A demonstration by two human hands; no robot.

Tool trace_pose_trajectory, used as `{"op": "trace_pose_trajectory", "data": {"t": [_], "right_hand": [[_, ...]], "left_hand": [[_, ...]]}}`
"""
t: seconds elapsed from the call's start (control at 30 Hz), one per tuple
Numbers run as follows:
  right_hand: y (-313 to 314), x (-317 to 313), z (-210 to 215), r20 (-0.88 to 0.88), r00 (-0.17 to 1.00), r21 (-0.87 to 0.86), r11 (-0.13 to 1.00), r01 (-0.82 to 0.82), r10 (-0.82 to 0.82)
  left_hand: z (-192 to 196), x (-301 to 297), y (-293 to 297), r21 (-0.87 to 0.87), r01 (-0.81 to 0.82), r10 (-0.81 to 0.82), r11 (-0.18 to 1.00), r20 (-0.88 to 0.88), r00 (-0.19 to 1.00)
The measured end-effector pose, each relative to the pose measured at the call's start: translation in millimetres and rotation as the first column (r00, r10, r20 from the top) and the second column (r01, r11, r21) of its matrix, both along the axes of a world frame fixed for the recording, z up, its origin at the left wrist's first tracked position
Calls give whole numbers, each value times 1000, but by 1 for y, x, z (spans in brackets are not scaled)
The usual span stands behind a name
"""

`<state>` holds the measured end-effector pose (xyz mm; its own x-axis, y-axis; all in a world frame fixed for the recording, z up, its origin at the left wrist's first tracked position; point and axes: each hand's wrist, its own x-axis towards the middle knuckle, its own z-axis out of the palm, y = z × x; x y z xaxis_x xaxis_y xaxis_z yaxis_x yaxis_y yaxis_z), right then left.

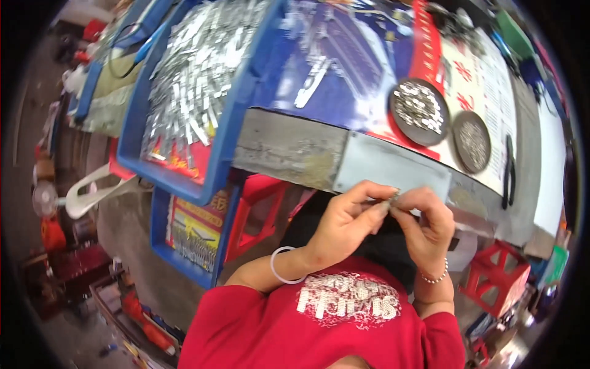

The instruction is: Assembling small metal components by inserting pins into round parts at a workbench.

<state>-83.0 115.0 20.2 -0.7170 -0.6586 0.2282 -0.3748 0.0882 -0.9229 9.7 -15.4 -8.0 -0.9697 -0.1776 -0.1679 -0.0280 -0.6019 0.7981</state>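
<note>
Just below the table edge (393, 169), the left hand (344, 224) and right hand (424, 224) pinch one tiny metal piece (393, 198) together, likely fitting it, which needs a gentle, steady push.

The person wears a red short-sleeved shirt (319, 326) with a cracked whitish print (347, 302) across the chest. Just below that print's left end, a plain white bangle (278, 265) rings the left wrist; off its right end, a pale beaded bracelet (435, 278) circles the right wrist.
</note>
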Motion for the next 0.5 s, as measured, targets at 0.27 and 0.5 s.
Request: {"op": "trace_pose_trajectory", "data": {"t": [0.27,0.5], "right_hand": [[18,-4,-1,-52,996,-24,998,66,-67],[15,3,-8,-10,996,-213,974,81,-85]], "left_hand": [[7,-9,12,-51,75,-74,996,17,997],[5,-8,23,-192,-104,96,976,-52,994]]}}
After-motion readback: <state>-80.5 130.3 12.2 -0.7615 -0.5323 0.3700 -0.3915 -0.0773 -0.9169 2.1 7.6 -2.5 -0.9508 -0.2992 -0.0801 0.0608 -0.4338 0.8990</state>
